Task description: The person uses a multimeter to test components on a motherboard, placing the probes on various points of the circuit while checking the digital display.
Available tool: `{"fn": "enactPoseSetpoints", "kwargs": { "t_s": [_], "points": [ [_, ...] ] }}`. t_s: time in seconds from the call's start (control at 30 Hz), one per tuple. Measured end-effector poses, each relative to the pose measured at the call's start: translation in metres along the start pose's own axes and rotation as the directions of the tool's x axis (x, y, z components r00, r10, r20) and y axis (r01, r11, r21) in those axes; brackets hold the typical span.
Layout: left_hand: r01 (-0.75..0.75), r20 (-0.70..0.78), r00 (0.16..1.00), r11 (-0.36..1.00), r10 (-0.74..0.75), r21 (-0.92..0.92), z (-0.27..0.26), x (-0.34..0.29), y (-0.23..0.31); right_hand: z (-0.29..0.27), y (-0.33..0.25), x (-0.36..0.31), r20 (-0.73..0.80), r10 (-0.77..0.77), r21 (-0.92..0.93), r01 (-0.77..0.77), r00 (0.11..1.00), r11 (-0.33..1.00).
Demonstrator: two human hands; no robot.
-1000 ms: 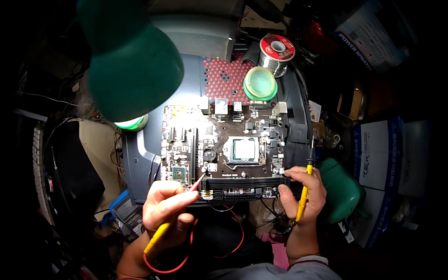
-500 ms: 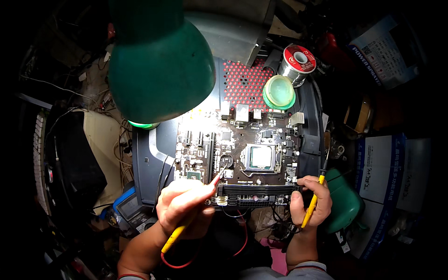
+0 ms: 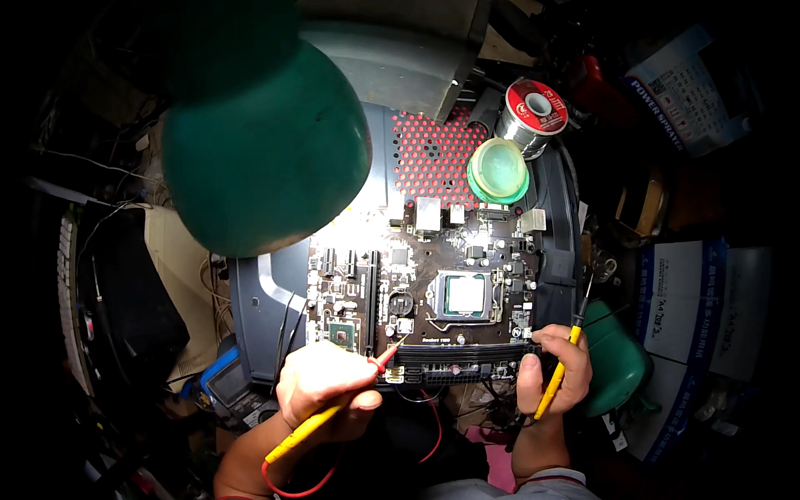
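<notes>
In the head view, at seven o'clock, the left hand (image 3: 325, 387) pinches a slim yellow probe with a red collar (image 3: 304, 433); at four, the right hand (image 3: 570, 367) curls round a smooth yellow-and-black probe (image 3: 549, 392). Near centre lies a rectangular, dark-brown circuit board (image 3: 421, 271), bristling with components.

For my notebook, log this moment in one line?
left hand: red-fronted probe over circuit board | right hand: black-collared probe, by board's right edge
</notes>
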State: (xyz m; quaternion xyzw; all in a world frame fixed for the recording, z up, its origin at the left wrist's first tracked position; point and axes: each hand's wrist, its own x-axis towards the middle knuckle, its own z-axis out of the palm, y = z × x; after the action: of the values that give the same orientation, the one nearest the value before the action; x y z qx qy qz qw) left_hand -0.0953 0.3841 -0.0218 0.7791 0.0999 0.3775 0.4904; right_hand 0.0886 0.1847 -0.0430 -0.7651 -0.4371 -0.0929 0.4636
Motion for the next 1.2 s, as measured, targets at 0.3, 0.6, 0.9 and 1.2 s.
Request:
{"fn": "enactPoseSetpoints", "kwargs": {
  "t_s": [0.3, 0.6, 0.9, 1.2],
  "points": [
    [-0.078, 0.014, 0.997, 0.993, 0.077, 0.085, 0.002, 0.003, -0.001, 0.002, 0.003, 0.0, 0.005, -0.052, -0.028, 0.053, 0.999, 0.998],
    [-0.086, 0.029, 0.996, 0.994, 0.084, 0.069, 0.001, 0.004, -0.001, 0.001, 0.003, 0.0, 0.018, -0.067, -0.05, 0.068, 0.998, 0.996],
    [-0.09, 0.032, 0.996, 0.993, 0.088, 0.071, 0.002, 0.006, -0.001, 0.002, 0.002, 0.001, 0.018, -0.061, -0.044, 0.062, 0.998, 0.997],
    [-0.102, 0.008, 0.995, 0.993, 0.102, 0.061, 0.003, 0.005, -0.002, 0.002, 0.001, 0.002, 0.013, -0.065, -0.05, 0.066, 0.998, 0.997]
  ]
}}
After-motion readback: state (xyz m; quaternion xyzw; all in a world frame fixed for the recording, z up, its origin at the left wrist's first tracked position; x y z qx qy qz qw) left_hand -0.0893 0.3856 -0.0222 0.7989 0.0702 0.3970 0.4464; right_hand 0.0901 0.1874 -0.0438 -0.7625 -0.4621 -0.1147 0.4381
